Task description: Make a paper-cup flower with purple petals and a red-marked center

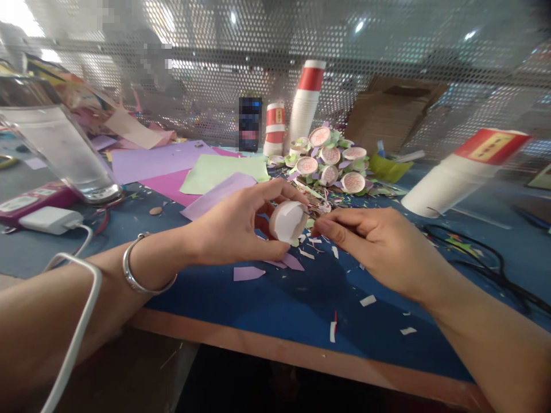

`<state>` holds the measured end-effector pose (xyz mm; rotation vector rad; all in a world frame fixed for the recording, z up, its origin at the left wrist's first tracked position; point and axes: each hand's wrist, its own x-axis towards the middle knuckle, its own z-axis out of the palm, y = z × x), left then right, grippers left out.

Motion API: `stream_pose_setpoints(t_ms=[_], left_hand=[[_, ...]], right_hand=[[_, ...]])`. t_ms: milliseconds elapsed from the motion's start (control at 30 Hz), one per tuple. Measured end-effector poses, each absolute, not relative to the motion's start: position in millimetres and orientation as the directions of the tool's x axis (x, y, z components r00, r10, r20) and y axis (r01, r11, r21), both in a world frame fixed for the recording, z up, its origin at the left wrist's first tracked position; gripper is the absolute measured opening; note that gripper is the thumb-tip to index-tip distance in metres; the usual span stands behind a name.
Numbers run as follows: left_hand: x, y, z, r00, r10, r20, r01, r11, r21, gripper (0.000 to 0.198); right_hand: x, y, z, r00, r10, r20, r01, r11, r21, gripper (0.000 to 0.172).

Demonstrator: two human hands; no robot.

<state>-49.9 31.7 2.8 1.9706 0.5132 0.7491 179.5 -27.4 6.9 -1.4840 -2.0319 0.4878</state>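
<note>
My left hand (253, 221), a silver bangle on its wrist, has its fingers curved round a short white paper cup piece (289, 222), whose round white face is turned towards me. Close to its right side, my right hand (357, 235) is closed in a pinch. A thin dark bit shows at those fingertips, too small to name. Purple paper pieces (249, 273) lie on the blue table below my left hand. Small white paper scraps (368, 300) are scattered under and around my right hand.
Behind my hands stands a heap of decorated cup bottoms (330, 156). Stacked paper cups (306, 97) rise at the back, and another stack (460, 172) leans at right. Coloured paper sheets (159, 158), a water glass (64, 143) and a white cable (86, 310) are at left.
</note>
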Motion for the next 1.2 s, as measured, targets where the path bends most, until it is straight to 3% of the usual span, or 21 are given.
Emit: stream_pose_setpoints(t_ms=[200, 400, 567, 700, 900, 1200], left_hand=[[-55.0, 41.4, 4.3, 0.822, 0.545, 0.162, -0.010, -0.271, 0.963, 0.058], [-52.9, 44.8, 0.8, 0.826, 0.544, 0.148, -0.068, -0.165, 0.984, 0.046], [-49.4, 39.9, -1.8, 0.789, 0.605, 0.102, -0.023, -0.137, 0.990, 0.054], [-46.5, 37.5, -3.9, 0.809, 0.584, 0.066, -0.031, -0.068, 0.997, 0.048], [-43.1, 36.2, -4.4, 0.784, 0.619, 0.056, -0.037, -0.043, 0.998, 0.038], [-41.3, 34.6, -4.3, 0.790, 0.613, 0.025, -0.076, 0.058, 0.995, 0.052]], right_hand=[[181.0, -27.6, 8.3, -0.226, 0.957, 0.182, 0.692, 0.289, -0.662, 0.043], [181.5, -27.2, 7.3, -0.189, 0.980, 0.064, 0.546, 0.159, -0.823, 0.053], [177.6, -24.2, 2.5, -0.153, 0.978, 0.144, 0.522, 0.204, -0.828, 0.038], [174.1, -22.9, -0.5, -0.146, 0.970, 0.196, 0.525, 0.244, -0.815, 0.030], [173.5, -24.7, 0.0, -0.154, 0.972, 0.180, 0.484, 0.233, -0.843, 0.028], [175.0, -28.4, 2.3, -0.192, 0.972, 0.136, 0.296, 0.190, -0.936, 0.024]])
